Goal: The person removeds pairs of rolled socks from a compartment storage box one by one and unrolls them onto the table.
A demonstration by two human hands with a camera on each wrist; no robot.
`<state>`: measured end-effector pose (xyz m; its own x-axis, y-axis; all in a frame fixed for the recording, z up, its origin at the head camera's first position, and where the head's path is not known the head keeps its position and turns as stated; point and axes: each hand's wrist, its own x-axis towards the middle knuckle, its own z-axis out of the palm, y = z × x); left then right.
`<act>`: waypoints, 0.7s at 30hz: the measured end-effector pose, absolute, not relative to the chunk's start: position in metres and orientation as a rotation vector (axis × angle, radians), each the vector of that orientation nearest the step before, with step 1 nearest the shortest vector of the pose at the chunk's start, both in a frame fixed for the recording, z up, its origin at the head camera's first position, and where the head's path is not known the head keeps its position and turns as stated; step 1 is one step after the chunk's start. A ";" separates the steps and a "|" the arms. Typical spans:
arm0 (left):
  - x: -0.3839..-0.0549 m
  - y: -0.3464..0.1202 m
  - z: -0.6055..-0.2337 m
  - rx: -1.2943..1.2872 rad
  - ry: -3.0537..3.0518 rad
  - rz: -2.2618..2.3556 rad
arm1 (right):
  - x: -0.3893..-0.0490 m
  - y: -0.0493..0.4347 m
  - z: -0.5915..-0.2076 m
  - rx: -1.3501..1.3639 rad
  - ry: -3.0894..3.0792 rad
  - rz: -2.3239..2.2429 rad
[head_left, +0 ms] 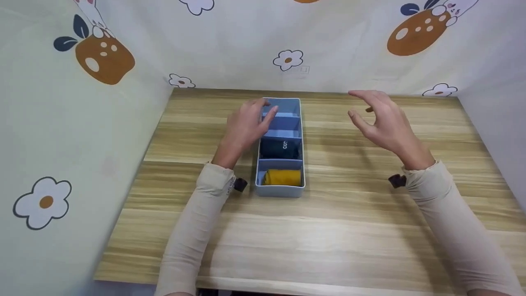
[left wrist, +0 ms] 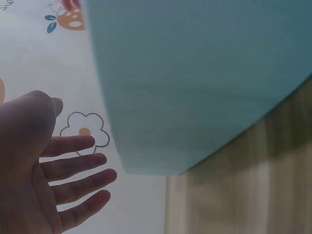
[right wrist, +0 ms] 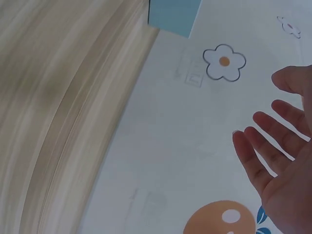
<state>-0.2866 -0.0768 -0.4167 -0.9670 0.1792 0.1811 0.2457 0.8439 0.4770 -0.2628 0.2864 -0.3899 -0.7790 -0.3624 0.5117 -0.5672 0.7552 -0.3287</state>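
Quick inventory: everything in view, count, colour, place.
Divided box: 1, light blue, on table
Yellow roll: 1, yellow, in box, near end
Dark roll: 1, dark navy, in box, beyond yellow roll
Table: 1, wood-grain, under box
Backdrop: count unclear, whitish, printed, behind and beside table
Wrist devices: 2, black, at wrists
Sleeves: 2, beige, forearms
Left hand: 1, bare, by box's far left edge
Right hand: 1, bare, right of box

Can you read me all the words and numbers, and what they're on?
None clearly.
White marks on the dark bundle: too small.
Cut-off squiggle on the patterned wall: unreadable.
Faint boxed mark on the patterned wall: blurred.
Possible marks on the left cuff: too small.
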 end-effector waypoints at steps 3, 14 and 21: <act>-0.285 -0.081 -0.423 -0.304 -2.874 -0.798 | -0.257 0.278 -0.390 0.766 -2.501 0.670; -0.282 -0.092 -0.434 -0.275 -2.893 -0.835 | -0.247 0.249 -0.400 0.933 -2.485 0.728; -0.281 -0.099 -0.440 -0.348 -2.858 -0.855 | -0.245 0.240 -0.405 0.984 -2.495 0.825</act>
<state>-0.2812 -0.0985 -0.4397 -0.9637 0.1803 0.1971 0.2590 0.8118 0.5234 -0.2453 0.2396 -0.4051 -0.7052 -0.5097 0.4929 -0.7030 0.5930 -0.3926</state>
